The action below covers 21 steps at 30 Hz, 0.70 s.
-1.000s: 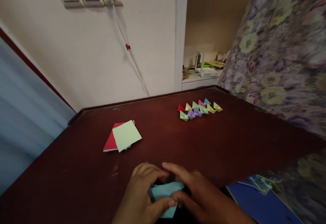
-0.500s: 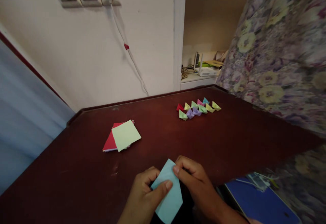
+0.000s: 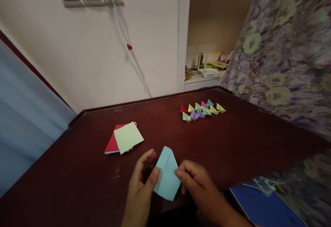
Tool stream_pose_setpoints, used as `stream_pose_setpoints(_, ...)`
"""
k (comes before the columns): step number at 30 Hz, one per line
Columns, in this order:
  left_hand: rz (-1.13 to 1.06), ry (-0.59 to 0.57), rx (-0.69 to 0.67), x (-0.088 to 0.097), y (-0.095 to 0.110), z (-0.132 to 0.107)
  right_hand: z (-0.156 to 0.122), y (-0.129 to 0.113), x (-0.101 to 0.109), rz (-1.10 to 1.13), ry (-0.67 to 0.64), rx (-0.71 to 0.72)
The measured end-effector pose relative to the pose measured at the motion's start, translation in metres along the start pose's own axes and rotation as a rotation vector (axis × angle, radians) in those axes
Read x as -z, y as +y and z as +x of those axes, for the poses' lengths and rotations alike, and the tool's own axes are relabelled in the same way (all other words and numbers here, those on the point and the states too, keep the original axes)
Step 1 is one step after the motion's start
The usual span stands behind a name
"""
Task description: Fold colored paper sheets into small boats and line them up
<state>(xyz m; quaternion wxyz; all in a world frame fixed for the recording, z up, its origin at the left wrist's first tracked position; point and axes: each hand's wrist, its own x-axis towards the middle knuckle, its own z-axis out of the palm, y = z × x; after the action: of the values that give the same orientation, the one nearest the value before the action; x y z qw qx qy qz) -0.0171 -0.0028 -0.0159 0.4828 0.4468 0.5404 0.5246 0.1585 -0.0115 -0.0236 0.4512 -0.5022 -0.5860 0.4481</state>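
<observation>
A light blue folded paper [image 3: 167, 174] stands tilted above the near edge of the dark red table [image 3: 232, 141]. My left hand [image 3: 141, 189] holds its left edge with the thumb, the index finger stretched up. My right hand [image 3: 198, 182] pinches its right edge. Beyond the hands lies a small stack of square papers [image 3: 124, 138], pale green on top of red. At the back right sits a cluster of several small folded paper boats [image 3: 201, 110] in mixed colours.
A white wall with switches and a plugged-in cable [image 3: 129, 44] rises behind the table. A flowered curtain [image 3: 284, 54] hangs at the right. A blue object [image 3: 261, 206] lies at the lower right. A shelf with a router [image 3: 209, 70] is behind.
The blue paper was first pressed low between both hands, then lifted and turned; now it stands higher, more upright, and my left index finger has come off it.
</observation>
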Motion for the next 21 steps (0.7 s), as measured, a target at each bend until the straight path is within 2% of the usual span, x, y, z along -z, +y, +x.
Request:
stream_pose_setpoints(2, 0.064, 0.180, -0.173, 0.003, 0.004, -0.004, 0.002, 0.000, 0.003, -0.068, 0.047, 0.030)
stream_pose_setpoints(3, 0.103, 0.212, -0.244, 0.004, 0.007, -0.007, 0.003, 0.000, 0.004, -0.120, 0.071, 0.065)
stream_pose_setpoints(4, 0.143, 0.175, -0.305, 0.004, 0.009, -0.010, 0.004, 0.000, 0.005, -0.190, 0.094, 0.117)
stream_pose_setpoints(5, 0.176, 0.090, -0.334, 0.004, 0.010, -0.013, 0.005, 0.000, 0.005, -0.278, 0.117, 0.179)
stream_pose_setpoints(7, 0.190, -0.127, -0.290, 0.000, 0.010, -0.018, 0.006, 0.001, 0.003, -0.490, 0.162, 0.315)
stream_pose_setpoints(8, 0.157, -0.196, -0.254, -0.003, 0.008, -0.019, 0.007, 0.002, 0.000, -0.599, 0.192, 0.378)
stream_pose_setpoints(10, 0.035, -0.250, -0.139, -0.010, 0.000, -0.020, 0.009, 0.003, -0.005, -0.772, 0.275, 0.483)
stream_pose_setpoints(12, -0.105, -0.253, -0.029, -0.016, -0.009, -0.021, 0.009, 0.003, -0.011, -0.846, 0.353, 0.560)
stream_pose_setpoints(15, -0.289, -0.186, 0.033, -0.022, -0.019, -0.021, 0.008, 0.002, -0.015, -0.835, 0.378, 0.627)
stream_pose_setpoints(18, -0.413, -0.134, 0.064, -0.024, -0.018, -0.021, 0.003, -0.002, -0.015, -0.805, 0.356, 0.708)
stream_pose_setpoints(21, -0.428, -0.098, 0.077, -0.023, -0.011, -0.017, -0.001, -0.006, -0.014, -0.783, 0.340, 0.796)
